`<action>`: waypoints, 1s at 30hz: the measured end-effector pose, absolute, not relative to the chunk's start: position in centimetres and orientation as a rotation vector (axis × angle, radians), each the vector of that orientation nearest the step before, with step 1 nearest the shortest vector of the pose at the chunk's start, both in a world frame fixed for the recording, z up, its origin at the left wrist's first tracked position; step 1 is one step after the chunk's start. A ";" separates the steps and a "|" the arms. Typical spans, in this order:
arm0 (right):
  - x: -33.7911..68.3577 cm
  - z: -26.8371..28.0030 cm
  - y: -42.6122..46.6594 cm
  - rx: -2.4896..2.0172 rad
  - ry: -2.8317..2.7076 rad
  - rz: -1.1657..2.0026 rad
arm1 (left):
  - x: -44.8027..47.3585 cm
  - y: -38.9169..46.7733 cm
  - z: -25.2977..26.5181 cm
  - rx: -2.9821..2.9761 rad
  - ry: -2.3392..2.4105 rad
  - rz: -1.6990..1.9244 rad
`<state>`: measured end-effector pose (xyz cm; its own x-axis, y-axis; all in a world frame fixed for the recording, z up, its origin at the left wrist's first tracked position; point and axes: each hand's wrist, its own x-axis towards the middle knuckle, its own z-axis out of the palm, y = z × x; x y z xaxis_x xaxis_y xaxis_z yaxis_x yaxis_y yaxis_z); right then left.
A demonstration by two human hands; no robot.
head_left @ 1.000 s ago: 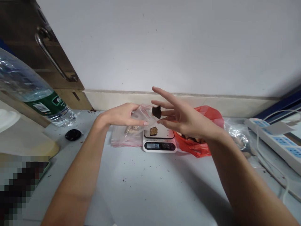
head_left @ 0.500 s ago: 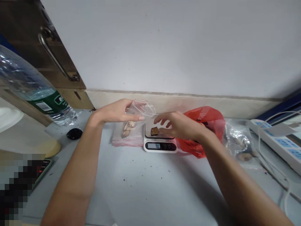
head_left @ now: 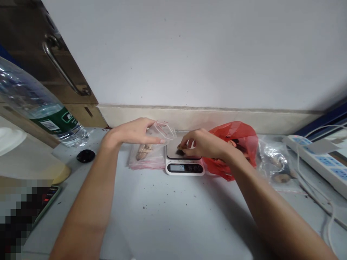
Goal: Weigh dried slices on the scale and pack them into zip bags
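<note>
My left hand (head_left: 132, 132) is closed on a clear zip bag (head_left: 165, 130), its mouth gaping toward the scale. Some tan-brown pieces (head_left: 143, 151) show through clear plastic below that hand; whether they lie in the held bag I cannot tell. Over the plate of a small white digital scale (head_left: 185, 168), my right hand (head_left: 207, 144) pinches a small dark brown piece (head_left: 181, 151) between thumb and fingers. The scale's display reads 0.0. Flat clear bags (head_left: 151, 165) with pink edges lie left of the scale.
A red plastic bag (head_left: 251, 141) with dark pieces inside sits right of the scale. Beyond it lie a clear bag of pieces (head_left: 282, 177) and a white power strip (head_left: 325, 162) with cables. At left are a water bottle (head_left: 54, 119), a black cap (head_left: 86, 155) and a phone (head_left: 51, 196).
My right fingers have closed on the brown piece that lay on the scale. The display went from about 7.0 to 0.0. My left hand keeps the bag in nearly the same place.
</note>
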<state>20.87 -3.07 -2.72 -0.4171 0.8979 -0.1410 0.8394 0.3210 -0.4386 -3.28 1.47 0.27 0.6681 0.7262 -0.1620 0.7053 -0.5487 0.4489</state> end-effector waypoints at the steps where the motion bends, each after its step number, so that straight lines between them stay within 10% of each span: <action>1: 21.2 -2.6 -3.0 -1.601 -2.396 0.662 | -3.3 1.5 0.2 2.399 1.094 0.055; 30: 23.8 -0.9 -4.1 -1.035 -2.300 0.409 | -2.1 0.2 1.3 2.390 1.015 0.172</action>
